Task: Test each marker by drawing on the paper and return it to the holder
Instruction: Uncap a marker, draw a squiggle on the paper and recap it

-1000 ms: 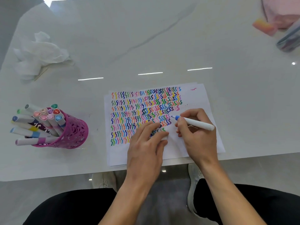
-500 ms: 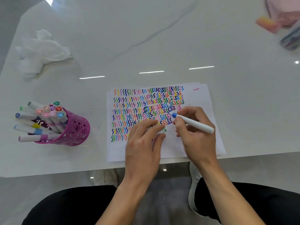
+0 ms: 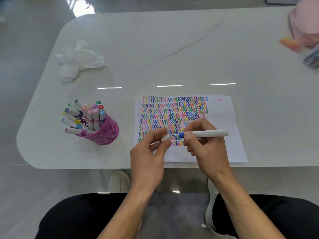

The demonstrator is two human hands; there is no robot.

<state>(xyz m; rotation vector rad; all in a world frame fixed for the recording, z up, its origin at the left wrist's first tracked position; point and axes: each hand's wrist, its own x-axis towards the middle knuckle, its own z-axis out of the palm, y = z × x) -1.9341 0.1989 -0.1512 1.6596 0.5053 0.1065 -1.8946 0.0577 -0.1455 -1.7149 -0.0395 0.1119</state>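
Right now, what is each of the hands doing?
Left hand: pinches the white cap.
Right hand: grips the blue-tipped marker.

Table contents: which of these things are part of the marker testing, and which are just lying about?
In use: blue marker in the right hand; white cap pinched in the left hand; scribbled paper; pink holder; other markers in it.
Lying about: crumpled tissue; pink bundle, orange-pink block and dark object at the far right.
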